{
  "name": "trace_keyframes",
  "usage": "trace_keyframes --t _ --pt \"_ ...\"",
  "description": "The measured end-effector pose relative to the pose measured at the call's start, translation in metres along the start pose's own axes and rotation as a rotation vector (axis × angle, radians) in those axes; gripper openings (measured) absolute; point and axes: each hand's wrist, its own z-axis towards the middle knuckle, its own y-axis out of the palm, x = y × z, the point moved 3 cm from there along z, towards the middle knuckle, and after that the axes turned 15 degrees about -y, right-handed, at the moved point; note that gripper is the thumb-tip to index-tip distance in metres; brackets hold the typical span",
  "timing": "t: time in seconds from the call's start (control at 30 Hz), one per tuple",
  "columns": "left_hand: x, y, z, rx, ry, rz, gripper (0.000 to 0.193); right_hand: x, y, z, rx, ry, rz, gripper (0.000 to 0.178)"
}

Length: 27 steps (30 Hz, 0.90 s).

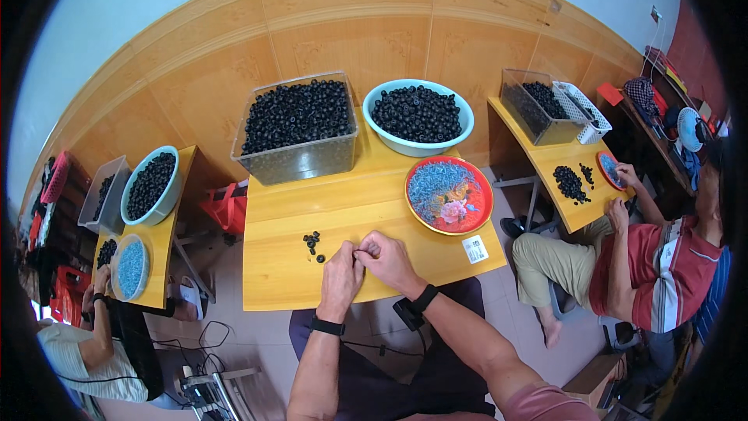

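Close to the front edge of the yellow table [288, 288], my left hand [341, 274] and my right hand [386, 261] meet with their fingertips pinched together. Whatever lies between the fingers is too small and too covered to name. Just beyond my left hand is a little group of black ring-shaped parts [312, 242], one of them lying apart nearer to me. Right of my hands stands a round red tray [478, 187] with a flower print, holding many small blue translucent pieces [436, 185].
At the back stand a clear plastic bin [300, 165] and a light blue basin [418, 143], both full of black parts. A white label [474, 249] lies at the right edge. Co-workers sit at tables left [160, 257] and right [538, 160]. Cables [206, 343] trail across the floor.
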Motion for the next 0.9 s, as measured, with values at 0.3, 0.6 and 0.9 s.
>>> trace_keyframes --t 0.3,0.6,0.9 --pt "0.001 -0.001 0.004 0.008 -0.032 -0.113 0.028 0.021 0.001 -0.005 0.068 0.022 0.114 0.012" --pt "-0.002 -0.006 0.001 -0.022 -0.129 -0.195 0.025 0.031 -0.086 0.068 0.049 0.125 0.071 0.02" --pt "-0.001 -0.008 0.002 -0.042 -0.015 -0.075 0.022 -0.003 -0.117 0.157 0.172 -0.017 -0.055 0.018"
